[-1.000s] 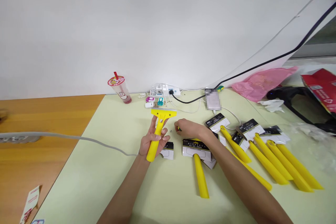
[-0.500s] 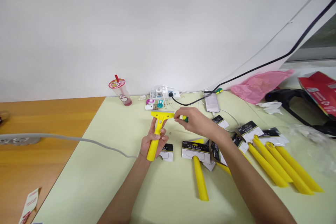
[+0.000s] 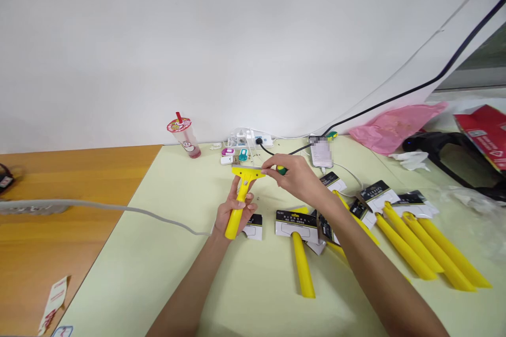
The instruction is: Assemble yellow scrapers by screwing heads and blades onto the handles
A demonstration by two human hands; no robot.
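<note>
A yellow scraper (image 3: 241, 197) with a wide head and a thin blade along its top edge stands tilted upright in my left hand (image 3: 225, 213), whose fingers wrap its handle from behind. My right hand (image 3: 294, 176) is closed, with thumb and index finger pinched at the right end of the scraper's head. A green handle with a bit of yellow (image 3: 282, 170) shows tucked in the right hand; the rest of that tool is hidden. Below, a carded yellow scraper (image 3: 302, 266) lies on the pale green table (image 3: 158, 263), and another card (image 3: 253, 227) is partly behind my left hand.
Several carded yellow scrapers (image 3: 411, 245) lie at the right. Along the wall are a drink cup (image 3: 185, 139), a power strip (image 3: 253, 139) and a phone (image 3: 321, 151). A pink bag (image 3: 391, 126) and red box (image 3: 486, 137) sit back right. A grey cable (image 3: 158, 216) crosses the left.
The view has shifted slightly, so everything sits a little further right. My left hand still holds the scraper, and my right hand stays pinched at the right end of its head.
</note>
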